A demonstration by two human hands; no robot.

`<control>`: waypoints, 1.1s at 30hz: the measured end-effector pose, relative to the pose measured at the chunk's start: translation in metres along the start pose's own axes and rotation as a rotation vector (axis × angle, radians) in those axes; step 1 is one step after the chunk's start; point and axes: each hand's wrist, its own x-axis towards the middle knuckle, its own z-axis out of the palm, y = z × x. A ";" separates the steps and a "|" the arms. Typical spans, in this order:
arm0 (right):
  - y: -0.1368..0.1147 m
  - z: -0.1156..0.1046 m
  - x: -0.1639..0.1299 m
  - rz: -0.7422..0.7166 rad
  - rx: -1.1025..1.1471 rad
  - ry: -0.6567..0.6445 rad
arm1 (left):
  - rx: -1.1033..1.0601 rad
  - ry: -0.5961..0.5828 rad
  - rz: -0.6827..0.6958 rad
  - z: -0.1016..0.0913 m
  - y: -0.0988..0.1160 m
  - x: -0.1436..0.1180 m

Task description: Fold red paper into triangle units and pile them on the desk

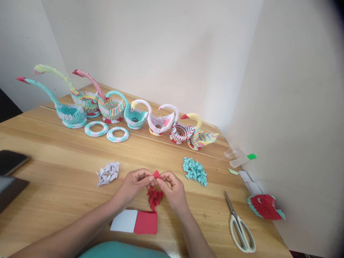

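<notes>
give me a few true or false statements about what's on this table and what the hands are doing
1. Both hands pinch a small red paper piece between them. True: the left hand and the right hand meet on it.
2. The scissors lie to the left of the hands. False: they lie to the right, near the table's front edge.
3. A pile of teal folded pieces lies right of the hands. True.
4. The pile of white folded pieces sits on top of the red sheet. False: it lies on bare wood left of the hands; the red sheet is in front of them.
5. The paper swans stand in a row at the back. True.
</notes>
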 end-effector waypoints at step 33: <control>0.011 0.003 0.000 0.222 0.476 -0.153 | -0.280 -0.148 -0.169 0.001 0.005 -0.006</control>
